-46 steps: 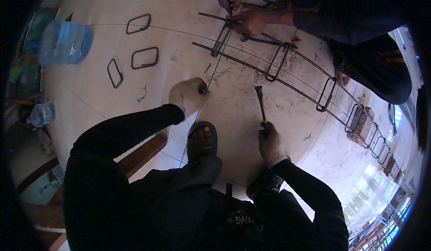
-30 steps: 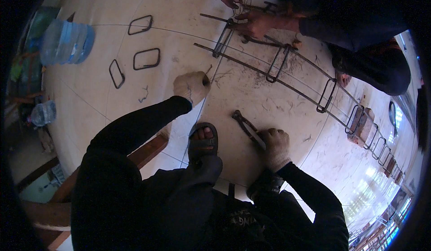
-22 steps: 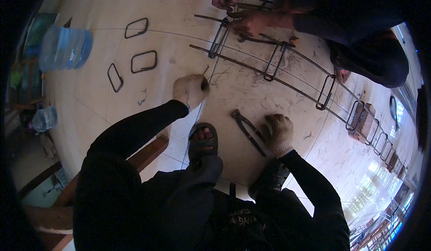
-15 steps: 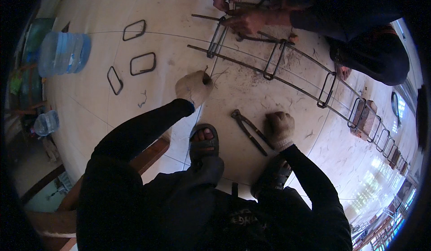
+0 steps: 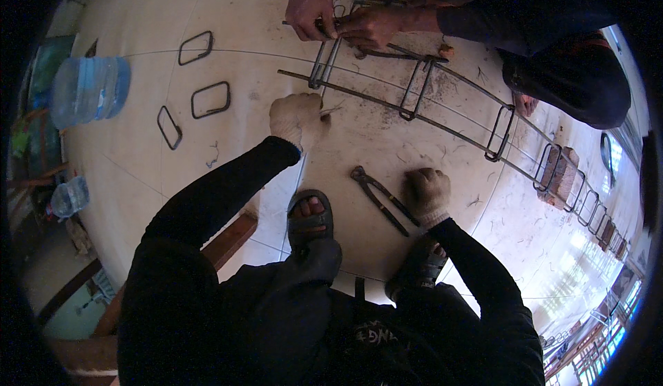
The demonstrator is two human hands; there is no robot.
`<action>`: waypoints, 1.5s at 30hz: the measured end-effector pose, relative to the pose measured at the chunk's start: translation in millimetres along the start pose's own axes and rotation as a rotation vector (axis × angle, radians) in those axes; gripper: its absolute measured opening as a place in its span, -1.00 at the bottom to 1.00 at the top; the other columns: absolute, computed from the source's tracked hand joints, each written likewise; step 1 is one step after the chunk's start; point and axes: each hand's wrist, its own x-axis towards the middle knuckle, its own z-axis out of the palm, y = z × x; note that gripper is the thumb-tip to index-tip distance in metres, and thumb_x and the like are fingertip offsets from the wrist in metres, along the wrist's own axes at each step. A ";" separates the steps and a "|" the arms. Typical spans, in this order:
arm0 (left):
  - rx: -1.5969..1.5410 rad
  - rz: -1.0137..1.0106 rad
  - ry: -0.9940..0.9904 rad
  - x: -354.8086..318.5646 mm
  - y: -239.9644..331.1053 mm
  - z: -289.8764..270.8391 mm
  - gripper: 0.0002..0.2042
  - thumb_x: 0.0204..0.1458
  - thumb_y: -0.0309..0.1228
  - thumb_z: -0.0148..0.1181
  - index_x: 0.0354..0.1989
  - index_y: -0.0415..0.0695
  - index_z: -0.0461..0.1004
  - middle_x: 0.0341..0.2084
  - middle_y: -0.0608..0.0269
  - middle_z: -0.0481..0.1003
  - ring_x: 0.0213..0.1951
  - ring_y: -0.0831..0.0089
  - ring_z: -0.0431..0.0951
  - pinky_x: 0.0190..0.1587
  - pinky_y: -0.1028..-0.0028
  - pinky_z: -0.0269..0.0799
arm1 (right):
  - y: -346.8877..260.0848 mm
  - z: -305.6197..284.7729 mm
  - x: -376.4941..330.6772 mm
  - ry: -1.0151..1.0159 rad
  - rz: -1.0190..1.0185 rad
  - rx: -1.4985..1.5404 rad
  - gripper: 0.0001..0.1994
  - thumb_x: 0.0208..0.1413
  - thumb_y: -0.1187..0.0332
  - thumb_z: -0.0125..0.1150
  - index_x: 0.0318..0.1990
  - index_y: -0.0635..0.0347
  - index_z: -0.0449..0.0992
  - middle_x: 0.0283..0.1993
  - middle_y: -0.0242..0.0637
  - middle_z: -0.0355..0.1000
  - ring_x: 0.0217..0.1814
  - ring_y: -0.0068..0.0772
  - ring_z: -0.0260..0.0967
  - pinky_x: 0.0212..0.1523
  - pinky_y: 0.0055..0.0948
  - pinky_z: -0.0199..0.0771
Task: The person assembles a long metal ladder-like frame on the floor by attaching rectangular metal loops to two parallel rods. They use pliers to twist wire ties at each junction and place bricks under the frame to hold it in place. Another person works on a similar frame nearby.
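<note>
- One pair of pincers (image 5: 380, 204) lay on the tiled floor (image 5: 345, 241), jaws pointing away from the wearer and two dark handles spread toward the right foot.
- The right hand (image 5: 426, 196), in a knitted glove, was just right of the pincers, its fingers curled into a fist; whether it touched a handle could not be told.
- The left hand (image 5: 298, 120), gloved alike, was beyond and left of the pincers, near the rebar frame (image 5: 404, 114); its fingers were partly hidden, so whether they gripped anything could not be told.
- Pale printed lettering (image 5: 376, 335) crossed the wearer's dark clothing, on the wearer's side of the pincers.
- One large water jug (image 5: 90, 90), far left of the pincers, bore a blue band too unclear to read.
- Three loose rectangular stirrups (image 5: 211, 112) lay left of the pincers and farther off.
- The frame ran beyond the pincers and off to their right; four stirrups stood out on it, and those farther along were too small to count.
- One reddish brick (image 5: 563, 175) sat by the frame, well right of the pincers.
- A co-worker's two bare hands (image 5: 366, 27) met at the frame's end, well beyond the pincers, fingers pinched together; what they held was unclear.
- Two sandals (image 5: 309, 226) flanked the pincers on the wearer's side.
</note>
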 end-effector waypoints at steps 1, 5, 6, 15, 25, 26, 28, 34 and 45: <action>0.024 0.011 0.006 1.6 -3.0 5.7 -0.75 -0.01 -0.16 0.31 -0.35 -0.10 0.64 -0.40 -0.05 0.64 -0.30 -0.07 0.68 -0.24 0.01 0.57 | -1.1 -0.4 0.6 -0.021 0.010 0.002 -0.78 -0.01 0.33 0.39 -0.16 0.03 0.71 -0.19 -0.16 0.61 -0.13 0.07 0.54 -0.15 0.01 0.50; 0.040 0.082 0.067 4.2 -10.3 20.6 -0.79 -0.06 -0.22 0.28 -0.43 -0.11 0.62 -0.46 -0.05 0.62 -0.37 -0.09 0.67 -0.32 -0.02 0.55 | -1.1 -2.9 1.8 -0.053 0.006 0.020 -0.77 -0.01 0.33 0.38 -0.16 0.03 0.71 -0.18 -0.16 0.61 -0.14 0.09 0.54 -0.15 0.02 0.50; 0.058 0.086 0.065 6.7 -8.2 20.1 -0.80 -0.07 -0.23 0.27 -0.44 -0.12 0.61 -0.47 -0.05 0.62 -0.38 -0.09 0.66 -0.32 -0.01 0.55 | -0.8 -3.4 1.9 -0.051 0.008 0.035 -0.77 -0.01 0.33 0.38 -0.16 0.04 0.71 -0.18 -0.15 0.61 -0.14 0.09 0.54 -0.15 0.03 0.50; -0.036 0.060 -0.078 3.3 -1.1 3.2 -0.76 -0.03 -0.21 0.26 -0.35 -0.12 0.66 -0.34 -0.01 0.68 -0.24 0.00 0.71 -0.20 0.06 0.59 | -8.4 -12.0 8.8 -0.007 -0.006 0.054 -0.77 -0.07 0.32 0.35 -0.20 0.05 0.71 -0.28 -0.15 0.60 -0.17 0.10 0.55 -0.19 0.03 0.52; -0.234 -0.062 -0.225 -23.7 -1.6 -1.7 -0.66 0.05 -0.10 0.26 -0.27 -0.17 0.63 -0.25 -0.08 0.67 -0.14 -0.12 0.67 -0.04 0.02 0.57 | -3.5 -0.3 2.5 0.081 -0.017 0.003 -0.81 -0.08 0.32 0.34 -0.26 0.00 0.69 -0.26 -0.17 0.58 -0.19 0.06 0.51 -0.26 0.01 0.46; -0.239 -0.053 -0.247 -24.6 -3.1 -2.5 -0.65 0.06 -0.10 0.26 -0.25 -0.17 0.63 -0.25 -0.09 0.67 -0.13 -0.12 0.67 -0.04 0.02 0.57 | -3.2 -0.2 2.5 0.072 -0.011 0.006 -0.81 -0.08 0.32 0.34 -0.26 0.01 0.69 -0.26 -0.16 0.59 -0.20 0.05 0.52 -0.26 0.01 0.47; -0.251 -0.037 -0.298 -24.1 -4.3 -8.6 -0.65 0.08 -0.11 0.26 -0.22 -0.19 0.63 -0.23 -0.10 0.67 -0.11 -0.12 0.67 -0.03 0.03 0.57 | -4.8 -2.7 5.0 0.048 0.004 0.012 -0.82 -0.07 0.32 0.34 -0.26 0.02 0.69 -0.26 -0.15 0.59 -0.20 0.05 0.53 -0.25 0.01 0.48; -0.601 -0.088 -0.465 -27.9 -4.2 -5.9 -0.69 0.21 -0.22 0.26 -0.12 -0.27 0.60 -0.29 -0.06 0.67 -0.19 0.11 0.70 -0.05 0.20 0.60 | -27.4 -8.2 17.7 0.004 0.237 0.010 -0.87 0.04 0.32 0.32 -0.25 0.05 0.68 -0.22 -0.14 0.62 -0.17 0.11 0.58 -0.20 0.01 0.57; -1.238 -0.149 -0.632 -45.2 17.4 -4.9 -0.68 0.33 -0.31 0.23 0.03 -0.37 0.55 -0.21 0.14 0.65 -0.19 0.41 0.65 -0.03 0.39 0.60 | -122.1 -34.1 86.9 -0.064 0.829 1.351 -0.66 0.35 0.25 0.27 0.12 0.31 0.63 -0.04 -0.21 0.65 -0.18 -0.40 0.58 -0.20 -0.40 0.60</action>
